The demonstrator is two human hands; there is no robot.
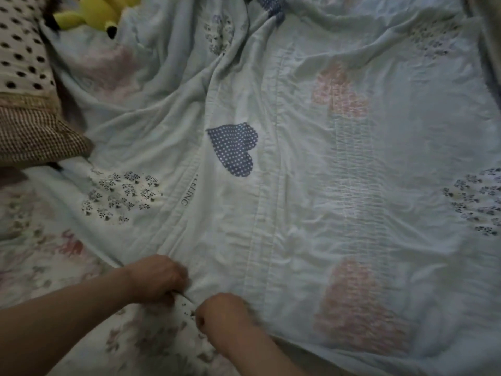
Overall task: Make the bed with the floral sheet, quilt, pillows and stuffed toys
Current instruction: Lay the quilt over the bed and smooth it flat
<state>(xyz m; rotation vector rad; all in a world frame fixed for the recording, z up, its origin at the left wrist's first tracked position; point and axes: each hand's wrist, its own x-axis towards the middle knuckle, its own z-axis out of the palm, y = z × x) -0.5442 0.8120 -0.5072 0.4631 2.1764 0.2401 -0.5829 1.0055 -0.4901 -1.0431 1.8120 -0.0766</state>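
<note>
A pale blue quilt (298, 164) lies spread over most of the bed, wrinkled, with deep folds running from the far left down toward the near edge. It carries heart-shaped patches: a navy heart with white dots (234, 147) near the middle, a white heart with small dark flowers (122, 196) to its left, and paler pink hearts (339, 90) to the right, where the prints look fainter. A stitched seam runs lengthwise just right of the navy heart. At the near edge of the quilt the two bare hands work close together. The left grip (158, 278) is clenched, its fingers curled round a bunched fold of the quilt's edge. The right grip (222, 316), just beside it and slightly nearer the camera, is also curled and grasps the same edge, though it is blurred and the fingertips are hidden in the cloth. Under the quilt, the floral sheet (40, 267) shows at the lower left and beneath the forearms, printed with faded pink and grey flowers. At the left side a brown checked pillow (35, 131) rests on the bed, with a white pillow with black dots (19, 44) beyond it. A yellow stuffed toy (95, 9) lies at the far left corner, touching the quilt.
</note>
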